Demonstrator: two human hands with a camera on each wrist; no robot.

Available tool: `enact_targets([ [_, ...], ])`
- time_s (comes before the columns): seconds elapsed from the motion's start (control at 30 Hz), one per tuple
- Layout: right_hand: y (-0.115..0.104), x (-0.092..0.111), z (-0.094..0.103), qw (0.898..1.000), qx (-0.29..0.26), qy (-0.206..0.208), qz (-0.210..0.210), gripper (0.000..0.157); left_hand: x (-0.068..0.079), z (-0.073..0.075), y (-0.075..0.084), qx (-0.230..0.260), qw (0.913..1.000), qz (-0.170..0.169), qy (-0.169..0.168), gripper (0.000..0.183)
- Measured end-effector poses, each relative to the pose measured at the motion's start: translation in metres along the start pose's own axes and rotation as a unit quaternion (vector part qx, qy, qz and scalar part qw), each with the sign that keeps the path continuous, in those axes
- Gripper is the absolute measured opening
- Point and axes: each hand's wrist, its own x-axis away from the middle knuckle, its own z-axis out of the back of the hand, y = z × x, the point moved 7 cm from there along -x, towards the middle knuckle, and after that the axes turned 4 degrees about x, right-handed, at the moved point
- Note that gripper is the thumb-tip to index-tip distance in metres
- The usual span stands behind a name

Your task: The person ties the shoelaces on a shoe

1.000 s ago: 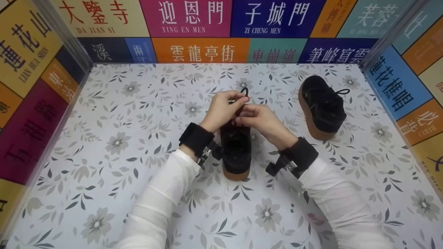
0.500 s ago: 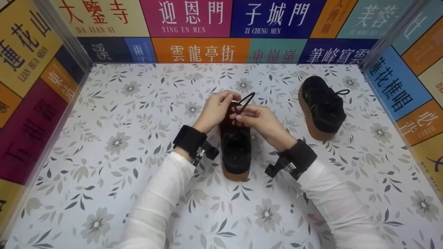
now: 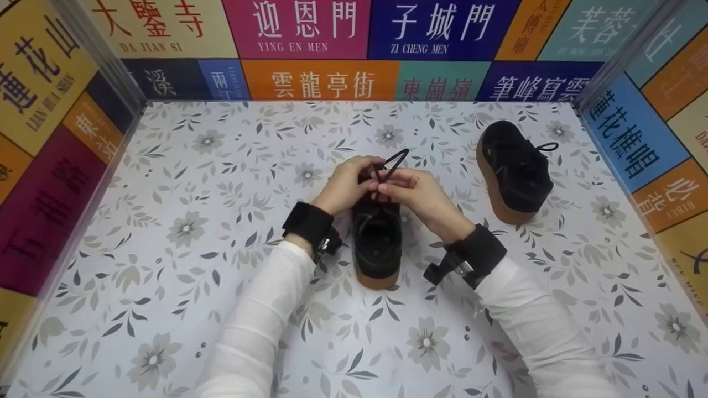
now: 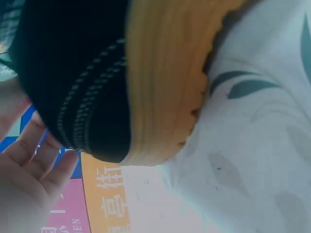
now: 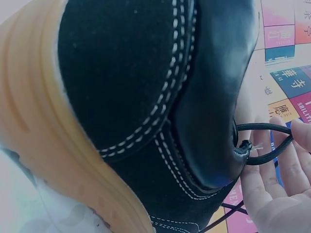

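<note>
A black shoe (image 3: pixel 378 243) with a tan gum sole stands mid-table, heel toward me. Over its tongue, my right hand (image 3: pixel 420 190) pinches a loop of black shoelace (image 5: pixel 267 127) between thumb and fingers; the loop pokes up past the fingertips in the head view. My left hand (image 3: pixel 348 185) comes from the other side, its thumb close to the right fingertips and its index finger farther forward beside the lace. In the left wrist view, the left fingers (image 4: pixel 60 172) are extended beside the dark upper. Both hands hide the shoe's front.
A second black shoe (image 3: pixel 515 171) with the same tan sole stands at the back right, a lace loop sticking out from it. The tabletop (image 3: pixel 221 309) has a floral pattern. Colourful panels with lettering (image 3: pixel 321 80) wall the back and sides.
A second ago the left hand was up at the lace loop's end. It drew back left, and the loop now leans right; the left thumb has since come toward the right fingertips. The right hand hardly moved.
</note>
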Motion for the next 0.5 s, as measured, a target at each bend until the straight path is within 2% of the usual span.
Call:
enact_targets([
  [0.1,0.0003,0.0007,0.0003,1.000,0.008,0.002,-0.004,0.029,-0.0024,-0.0042,-0.0021,-0.025,0.9996,-0.014,-0.005,0.042],
  [0.17,0.0005,0.0009,0.0006,1.000,0.011,0.003,-0.003,0.029,-0.0029,-0.0046,-0.0037,-0.034,0.9992,-0.022,0.004,0.037],
  [0.37,0.0008,0.0010,0.0010,1.000,0.018,-0.001,0.001,0.027,-0.0027,-0.0020,-0.0070,-0.052,0.9966,-0.034,0.055,0.017],
  [0.5,-0.0002,0.0008,0.0015,0.999,0.030,0.001,0.014,0.028,-0.0015,0.0045,-0.0055,-0.061,0.9931,-0.032,0.095,0.012],
])
